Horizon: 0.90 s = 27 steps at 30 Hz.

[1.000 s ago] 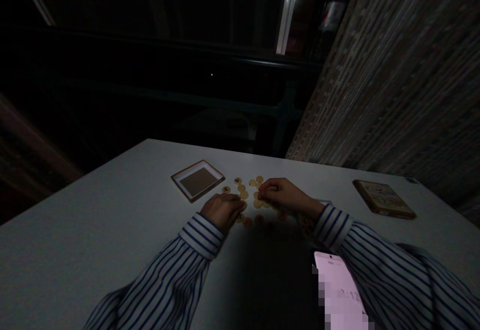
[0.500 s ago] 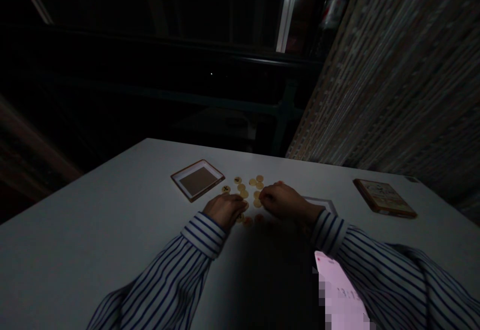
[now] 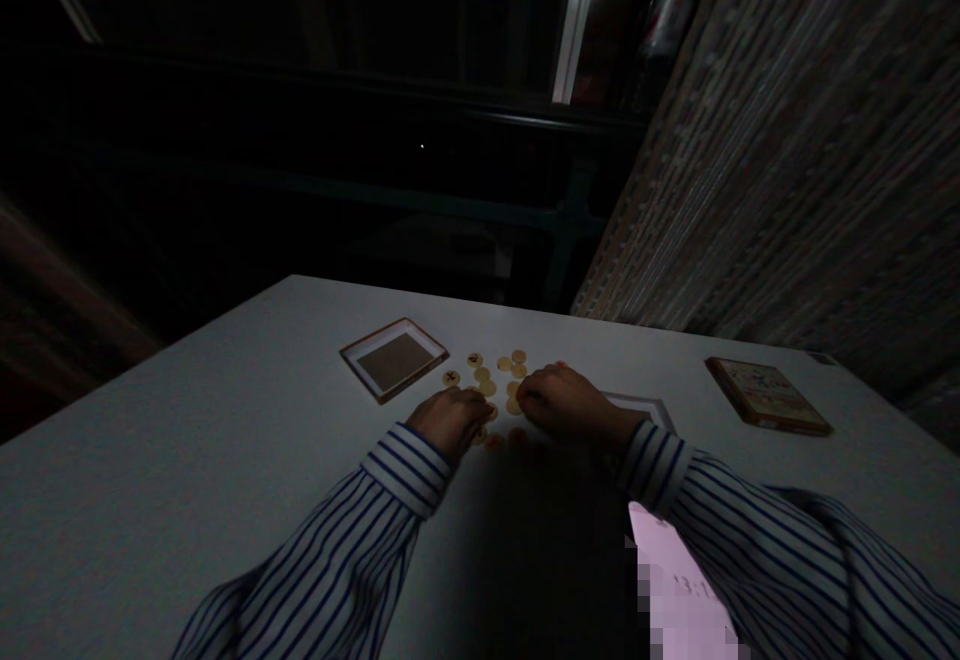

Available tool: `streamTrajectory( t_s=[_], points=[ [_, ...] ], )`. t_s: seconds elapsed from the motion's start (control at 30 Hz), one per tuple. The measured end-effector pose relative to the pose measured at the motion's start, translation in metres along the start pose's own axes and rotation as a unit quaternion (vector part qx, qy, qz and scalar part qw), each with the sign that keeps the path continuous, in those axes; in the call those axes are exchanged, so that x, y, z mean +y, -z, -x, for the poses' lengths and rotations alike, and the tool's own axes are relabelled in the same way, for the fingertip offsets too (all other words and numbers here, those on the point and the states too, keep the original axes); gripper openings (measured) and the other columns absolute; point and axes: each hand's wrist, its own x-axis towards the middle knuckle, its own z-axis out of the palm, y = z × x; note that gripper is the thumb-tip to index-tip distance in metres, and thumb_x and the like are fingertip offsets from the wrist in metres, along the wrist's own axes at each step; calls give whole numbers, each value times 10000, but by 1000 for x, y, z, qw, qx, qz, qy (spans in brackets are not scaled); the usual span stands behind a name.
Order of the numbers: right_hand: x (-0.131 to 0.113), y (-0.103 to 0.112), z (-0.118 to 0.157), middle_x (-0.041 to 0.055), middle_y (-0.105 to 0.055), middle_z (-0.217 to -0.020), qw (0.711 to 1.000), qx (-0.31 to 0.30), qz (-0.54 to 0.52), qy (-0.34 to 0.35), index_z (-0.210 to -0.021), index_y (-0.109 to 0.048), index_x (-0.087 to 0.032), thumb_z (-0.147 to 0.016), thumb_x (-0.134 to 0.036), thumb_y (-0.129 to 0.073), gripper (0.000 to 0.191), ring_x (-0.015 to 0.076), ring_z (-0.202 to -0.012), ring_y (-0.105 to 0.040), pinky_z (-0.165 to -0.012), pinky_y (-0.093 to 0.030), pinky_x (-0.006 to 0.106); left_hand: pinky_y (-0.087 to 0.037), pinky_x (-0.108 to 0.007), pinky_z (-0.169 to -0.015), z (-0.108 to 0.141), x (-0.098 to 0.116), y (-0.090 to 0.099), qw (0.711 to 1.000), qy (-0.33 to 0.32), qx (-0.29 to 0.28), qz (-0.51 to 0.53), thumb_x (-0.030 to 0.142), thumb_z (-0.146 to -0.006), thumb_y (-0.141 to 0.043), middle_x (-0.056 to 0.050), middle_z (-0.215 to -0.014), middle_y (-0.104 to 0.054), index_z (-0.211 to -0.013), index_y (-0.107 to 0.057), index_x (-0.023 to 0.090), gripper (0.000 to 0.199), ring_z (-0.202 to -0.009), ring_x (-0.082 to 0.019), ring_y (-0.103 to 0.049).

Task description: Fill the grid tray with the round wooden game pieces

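Note:
Several round wooden pieces lie on the white table, some with dark or red characters. My left hand rests at the left of these pieces, its fingers curled down over the nearest ones; what its fingertips hold, if anything, is hidden. My right hand is at the right side of the pieces with its fingers bent together beside them, and its grip is too dark to make out. Behind my left hand stands a shallow open tray with a brown bottom.
A second tray-like frame is partly covered by my right wrist. Farther right lies a decorated wooden box. A lit phone shows under my right forearm. A ribbed curtain hangs behind the table's right side.

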Motion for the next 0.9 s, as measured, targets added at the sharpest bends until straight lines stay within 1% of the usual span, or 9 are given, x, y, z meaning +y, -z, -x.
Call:
streamTrajectory(
  t_s=[0.1, 0.23, 0.33, 0.4, 0.63, 0.73, 0.83, 0.9],
  points=[
    [-2, 0, 1, 42, -654, -891, 1000, -2, 14, 0, -856, -624, -199, -806, -245, -413, 222, 177, -849, -553, -787, -305, 312, -448, -273, -765, -1, 0, 1, 1000, 1, 8, -6, 210, -828, -424, -53, -911, -651, -868, -651, 202, 231, -852, -164, -586],
    [-4, -2, 0, 57, -642, -929, 999, -2, 38, -3, -893, -611, -196, -809, -325, -441, 229, 197, -895, -540, -804, -294, 340, -450, -304, -792, -1, 0, 2, 998, 12, 56, -7, 215, -837, -414, -64, -953, -647, -923, -637, 185, 241, -878, -177, -578],
    [-5, -4, 0, 73, -636, -924, 998, -10, 65, -5, -897, -601, -188, -808, -368, -451, 251, 213, -900, -537, -798, -295, 359, -447, -325, -808, -1, 2, 3, 995, 15, 95, -15, 232, -853, -392, -67, -929, -650, -944, -628, 167, 262, -872, -178, -577],
    [-6, -5, -1, 78, -633, -924, 997, -8, 80, -2, -901, -595, -186, -799, -384, -463, 259, 222, -898, -537, -793, -299, 367, -447, -326, -812, -1, 4, 5, 994, 12, 109, -20, 236, -856, -388, -67, -915, -651, -932, -631, 161, 265, -858, -174, -580],
    [-8, -8, -3, 90, -631, -924, 995, -9, 101, 7, -904, -581, -175, -793, -366, -470, 248, 232, -903, -533, -791, -314, 367, -456, -337, -825, 0, 7, 6, 991, 0, 134, -13, 236, -857, -395, -72, -960, -652, -956, -627, 153, 265, -877, -175, -584],
    [-8, -11, -3, 91, -635, -917, 995, 2, 97, 7, -904, -583, -173, -799, -355, -461, 243, 235, -895, -539, -801, -315, 377, -461, -335, -829, 0, 6, 4, 990, 11, 143, -2, 238, -860, -388, -76, -963, -651, -960, -629, 150, 275, -891, -174, -585],
    [-8, -11, -3, 83, -642, -904, 998, 20, 67, 9, -899, -590, -183, -809, -356, -447, 241, 231, -891, -546, -817, -309, 387, -466, -327, -832, -1, 5, 7, 989, 30, 146, 9, 250, -859, -388, -71, -976, -650, -970, -630, 156, 282, -903, -174, -587],
    [-7, -8, -2, 70, -647, -905, 999, 28, 29, 1, -902, -596, -194, -806, -350, -452, 233, 221, -888, -553, -825, -307, 384, -466, -330, -839, -5, 4, 14, 989, 43, 140, 10, 253, -857, -385, -73, -993, -649, -979, -631, 161, 290, -911, -177, -589]
  ],
)
